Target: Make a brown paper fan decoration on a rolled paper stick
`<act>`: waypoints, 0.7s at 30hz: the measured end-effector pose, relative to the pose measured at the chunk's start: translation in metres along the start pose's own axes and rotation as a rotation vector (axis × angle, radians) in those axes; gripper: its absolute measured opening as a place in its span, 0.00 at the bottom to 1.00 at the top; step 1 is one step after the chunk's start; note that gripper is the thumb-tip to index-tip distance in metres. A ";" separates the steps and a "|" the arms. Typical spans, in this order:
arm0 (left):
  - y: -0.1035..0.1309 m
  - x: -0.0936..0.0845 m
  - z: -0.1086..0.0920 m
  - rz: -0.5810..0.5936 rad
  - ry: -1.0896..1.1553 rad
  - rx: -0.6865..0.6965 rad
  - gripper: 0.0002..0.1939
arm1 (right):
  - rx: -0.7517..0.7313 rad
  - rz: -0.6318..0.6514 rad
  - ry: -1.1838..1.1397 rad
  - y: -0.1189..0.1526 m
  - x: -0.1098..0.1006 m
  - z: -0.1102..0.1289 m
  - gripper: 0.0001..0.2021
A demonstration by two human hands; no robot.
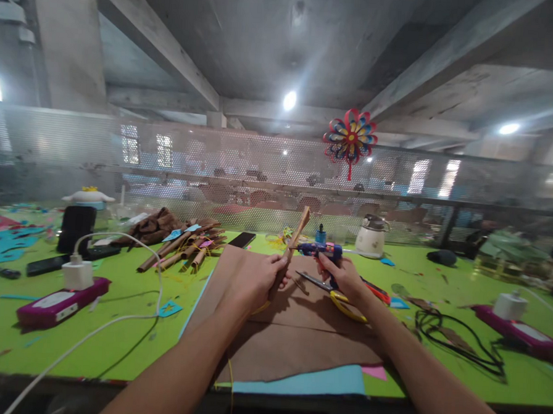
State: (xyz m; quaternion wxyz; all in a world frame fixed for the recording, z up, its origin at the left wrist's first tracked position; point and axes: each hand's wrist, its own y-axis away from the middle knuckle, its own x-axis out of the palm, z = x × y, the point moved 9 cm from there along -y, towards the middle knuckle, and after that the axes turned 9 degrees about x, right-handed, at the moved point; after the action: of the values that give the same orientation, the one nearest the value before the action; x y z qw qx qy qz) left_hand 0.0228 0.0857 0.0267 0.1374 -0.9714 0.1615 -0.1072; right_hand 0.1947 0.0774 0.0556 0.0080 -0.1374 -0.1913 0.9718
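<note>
My left hand (276,276) is closed around a rolled brown paper tube (298,231), which tilts up and away to the right. Closed on the handle of a dark blue glue gun (323,251), my right hand (340,277) holds its nozzle against or very near the tube; contact is too small to tell. Below both hands lies a brown paper sheet (269,342) over light blue paper (314,381). Scissors with yellow handles (349,308) lie on the sheet, partly hidden by my right hand and forearm.
Several brown paper rolls (195,252) are piled at the back left near a black phone (242,239). Purple power strips stand left (62,304) and right (520,331). A white cable (160,287) crosses the green table (180,362). A light-coloured kettle (371,237) stands behind.
</note>
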 end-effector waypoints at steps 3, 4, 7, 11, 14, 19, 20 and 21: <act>-0.001 0.000 0.002 0.000 0.001 -0.011 0.06 | -0.027 -0.027 0.082 0.002 -0.002 0.006 0.25; -0.001 -0.001 0.003 -0.003 0.001 -0.015 0.06 | -0.035 -0.041 0.099 0.003 -0.003 0.009 0.25; -0.003 -0.003 0.005 -0.016 0.007 -0.022 0.05 | -0.050 -0.085 0.123 0.006 -0.006 0.015 0.24; -0.005 -0.006 0.004 -0.031 0.024 -0.005 0.06 | -0.052 -0.102 0.123 0.007 -0.009 0.019 0.24; -0.005 -0.009 0.002 -0.056 0.028 0.016 0.06 | -0.057 -0.085 0.142 0.005 -0.009 0.015 0.24; -0.007 -0.018 0.000 -0.155 -0.002 0.013 0.08 | -0.073 -0.211 0.272 -0.004 -0.022 -0.005 0.19; -0.007 -0.020 -0.001 -0.174 -0.004 0.015 0.08 | -0.091 -0.234 0.315 -0.006 -0.025 -0.010 0.17; -0.008 -0.021 -0.001 -0.187 -0.006 0.017 0.08 | -0.111 -0.241 0.361 -0.007 -0.027 -0.014 0.14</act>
State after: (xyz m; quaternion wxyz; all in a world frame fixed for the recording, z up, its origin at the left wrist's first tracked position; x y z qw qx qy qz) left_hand 0.0050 0.0997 0.0266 0.1355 -0.9813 0.0689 -0.1182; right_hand 0.2238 0.0868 0.0531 0.1505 -0.2855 -0.2550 0.9115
